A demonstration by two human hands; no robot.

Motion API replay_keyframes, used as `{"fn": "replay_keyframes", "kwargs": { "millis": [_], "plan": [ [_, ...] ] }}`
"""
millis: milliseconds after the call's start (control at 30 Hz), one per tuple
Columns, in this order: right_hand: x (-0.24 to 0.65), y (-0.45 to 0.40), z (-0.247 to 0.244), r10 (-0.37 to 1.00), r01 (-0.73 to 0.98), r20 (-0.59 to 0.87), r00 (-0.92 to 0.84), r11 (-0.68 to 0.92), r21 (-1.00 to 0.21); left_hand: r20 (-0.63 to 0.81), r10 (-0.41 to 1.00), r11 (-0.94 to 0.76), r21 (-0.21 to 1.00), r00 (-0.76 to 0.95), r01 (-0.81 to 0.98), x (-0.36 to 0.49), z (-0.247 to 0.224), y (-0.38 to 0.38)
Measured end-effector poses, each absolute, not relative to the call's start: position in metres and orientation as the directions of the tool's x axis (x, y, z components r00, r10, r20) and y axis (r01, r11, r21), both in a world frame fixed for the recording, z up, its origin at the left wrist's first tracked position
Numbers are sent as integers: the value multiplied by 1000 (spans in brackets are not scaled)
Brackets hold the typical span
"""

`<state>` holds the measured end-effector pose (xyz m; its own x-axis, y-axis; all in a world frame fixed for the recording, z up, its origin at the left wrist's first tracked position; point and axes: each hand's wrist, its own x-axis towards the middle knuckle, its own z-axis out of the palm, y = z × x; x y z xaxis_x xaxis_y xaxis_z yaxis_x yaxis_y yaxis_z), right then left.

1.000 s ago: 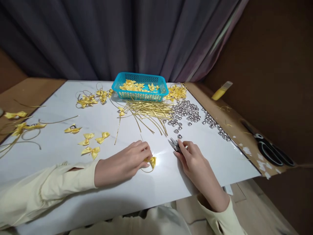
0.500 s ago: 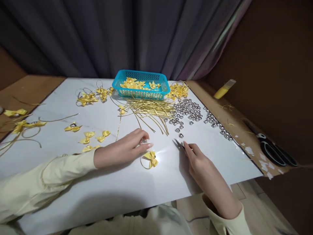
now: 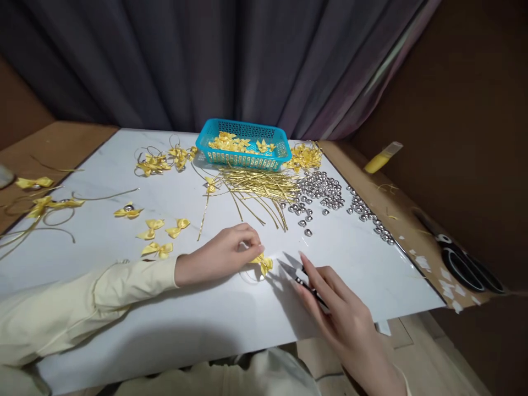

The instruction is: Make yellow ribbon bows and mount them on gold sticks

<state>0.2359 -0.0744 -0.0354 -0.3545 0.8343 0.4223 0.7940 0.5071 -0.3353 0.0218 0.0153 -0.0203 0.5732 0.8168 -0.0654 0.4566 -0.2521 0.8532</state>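
My left hand pinches a yellow ribbon bow by its left side, just above the white board. A thin wire loop hangs beside this bow. In my right hand are small black thread snips, their pointed blades spread apart and aimed left at the bow. A narrow gap lies between the blade tips and the bow. Loose yellow bows lie to the left of my left hand. Beyond my hands is a bundle of gold wires.
A blue basket holding yellow bows stands at the back. Silver beads are heaped at the right. Large black-handled scissors, paper scraps and a yellow tube lie along the right edge. Wired bows sit at the back left.
My left hand has moved slightly right and now holds the bow that lay beneath it. My right hand has turned and come nearer, and the snips' blades have spread wide.
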Motion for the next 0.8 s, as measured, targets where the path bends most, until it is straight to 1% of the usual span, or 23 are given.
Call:
{"fn": "replay_keyframes", "kwargs": {
  "millis": [67, 200, 367, 600, 800],
  "plan": [
    [229, -78, -37, 825, 779, 434, -362, 523, -345, -70, 843, -187, 891, 533, 413, 22, -16, 13],
    [217, -81, -42, 816, 771, 453, -358, 532, -350, -105, 880, -107, 906, 464, 408, 23, -8, 6],
    [209, -81, -43, 831, 754, 445, -333, 518, -404, -27, 896, -158, 914, 444, 374, 24, -5, 1],
    [212, -82, -36, 839, 707, 431, -331, 524, -476, 37, 900, -206, 915, 434, 348, 23, -10, 1],
    [213, -80, -36, 837, 734, 450, -312, 513, -446, 75, 894, -245, 908, 442, 340, 21, -13, 1]
  ]
}}
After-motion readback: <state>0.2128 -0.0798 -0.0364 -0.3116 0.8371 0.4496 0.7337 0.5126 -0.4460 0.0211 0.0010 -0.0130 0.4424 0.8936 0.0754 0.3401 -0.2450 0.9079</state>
